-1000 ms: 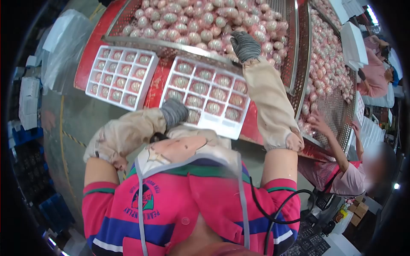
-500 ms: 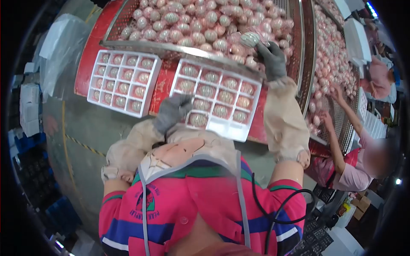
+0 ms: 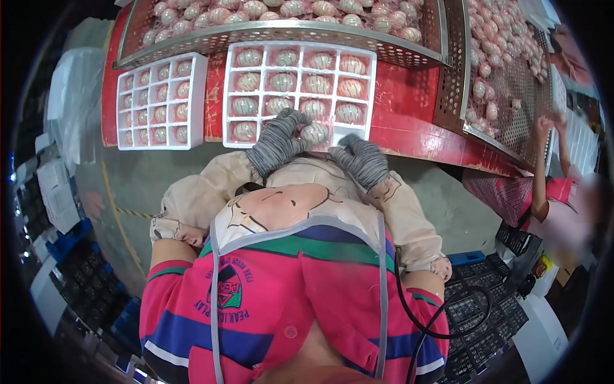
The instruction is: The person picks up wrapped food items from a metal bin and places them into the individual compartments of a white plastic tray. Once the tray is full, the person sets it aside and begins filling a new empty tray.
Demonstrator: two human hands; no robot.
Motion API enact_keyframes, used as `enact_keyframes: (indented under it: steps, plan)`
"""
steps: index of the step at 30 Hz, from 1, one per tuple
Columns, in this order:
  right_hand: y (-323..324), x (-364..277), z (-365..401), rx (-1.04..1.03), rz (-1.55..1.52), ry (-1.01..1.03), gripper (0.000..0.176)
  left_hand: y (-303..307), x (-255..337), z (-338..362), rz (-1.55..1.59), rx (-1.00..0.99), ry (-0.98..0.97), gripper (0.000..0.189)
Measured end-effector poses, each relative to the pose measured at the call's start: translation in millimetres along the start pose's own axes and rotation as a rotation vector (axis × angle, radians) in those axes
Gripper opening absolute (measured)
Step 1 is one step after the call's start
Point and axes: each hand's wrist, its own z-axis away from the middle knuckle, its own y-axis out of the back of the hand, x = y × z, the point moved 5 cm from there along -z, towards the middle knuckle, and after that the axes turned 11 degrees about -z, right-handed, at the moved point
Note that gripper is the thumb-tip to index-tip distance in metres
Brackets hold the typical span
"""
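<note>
A white foam tray [image 3: 226, 96] with square cells lies on the red table, most cells holding a pale, striped egg in clear pinkish wrap. At its near edge, my left hand [image 3: 280, 141], in a grey knit glove, has its fingers closed on a wrapped egg [image 3: 314, 134] over the bottom row. My right hand [image 3: 363, 160], gloved alike, is curled beside that egg at the near right corner. Whether it pinches anything is hidden. The bottom-right cell [image 3: 350, 132] shows bare white foam. My left hand covers part of the bottom row.
A second filled foam tray [image 3: 199, 96] lies to the left. Behind both trays stands a perforated metal bin [image 3: 281, 27] of wrapped eggs. Another metal bin [image 3: 517, 121] is at the right, where a co-worker [image 3: 563, 198] stands with raised hands. The red table [image 3: 409, 102] ends near my waist.
My right hand has come down from the egg bin to the tray's near edge, beside my left hand. The wrapped egg is now at the bottom row. The view has shifted.
</note>
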Motion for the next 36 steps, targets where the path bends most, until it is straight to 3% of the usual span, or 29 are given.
enact_keyframes:
  steps: [1,3,5,6,9,11,14,17,19,20,21,23,25,26,28,29,30,31,33,36]
  plan:
    - [10.7,-21.6,1.7,0.108,0.506,0.162,0.043,0.9,-1.5,-1.2,-0.051,0.000,0.001,0.042]
    - [12.1,-29.3,-5.2,0.114,0.461,0.230,0.047,0.4,-4.1,0.4,-0.056,-0.004,0.030,0.042]
    - [-8.0,-30.8,-20.0,0.043,0.647,0.629,0.046,6.1,0.1,2.6,-0.240,0.035,-0.030,0.041]
    - [-15.1,-30.2,-27.0,-0.083,0.721,0.493,0.039,7.9,-1.6,5.2,-0.290,0.036,-0.002,0.037]
    - [-28.6,-38.2,-33.3,-0.201,0.911,0.413,0.031,5.1,-2.2,6.9,-0.432,-0.028,-0.019,0.035]
    - [-36.1,-22.0,-42.0,-0.176,0.948,0.411,0.028,-0.2,-18.0,1.9,-0.383,0.031,-0.068,0.033]
    - [-43.0,-18.9,-46.4,-0.146,1.017,0.446,0.025,-12.7,-12.8,-9.3,-0.664,-0.173,-0.080,0.026]
    - [-53.4,8.6,-74.9,-0.125,1.100,0.338,0.022,-27.4,-22.0,-15.6,-0.891,-0.234,-0.047,0.025]
    - [-58.6,50.7,-100.4,-0.073,0.945,-0.060,0.023,-34.2,-25.6,-22.4,-0.879,-0.300,-0.048,0.023]
    - [-55.7,45.8,-102.9,-0.137,0.997,-0.041,0.023,-40.9,-32.1,-25.4,-0.893,-0.354,-0.007,0.022]
    - [-48.8,-20.8,-77.5,-0.345,1.124,0.098,0.023,-44.8,-38.2,-29.5,-0.912,-0.401,0.035,0.021]
    - [-31.5,-96.9,-66.4,-0.557,1.136,0.198,0.025,-37.8,-29.7,-24.0,-0.920,-0.273,-0.023,0.022]
    - [19.4,-122.0,-110.9,-0.226,0.579,0.545,0.028,-26.7,-18.3,-22.0,-0.866,-0.304,-0.050,0.023]
    - [56.0,-135.2,-133.5,-0.203,-0.082,0.422,0.030,-21.6,-15.2,-23.2,-0.822,-0.394,0.014,0.023]
    - [114.8,-190.4,-162.1,0.349,0.192,0.550,0.036,-11.5,-12.7,-17.2,-0.654,-0.300,-0.044,0.024]
    - [139.2,-212.9,-175.6,0.505,0.508,0.543,0.048,-3.7,-9.6,-11.5,-0.488,-0.207,-0.101,0.027]
    - [176.4,-214.1,-239.1,0.616,0.927,0.549,0.064,10.9,-8.5,-6.5,-0.421,-0.137,-0.061,0.033]
    - [184.7,-202.1,-261.5,0.636,0.934,0.345,0.076,15.1,-10.0,-4.3,-0.422,-0.125,-0.060,0.033]
    - [193.4,-169.8,-302.5,0.634,0.891,0.182,0.077,26.0,-13.5,-4.3,-0.389,-0.040,-0.047,0.034]
    - [208.1,-157.3,-323.0,0.506,0.797,0.099,0.076,41.6,-14.7,-4.9,-0.323,0.020,-0.062,0.032]
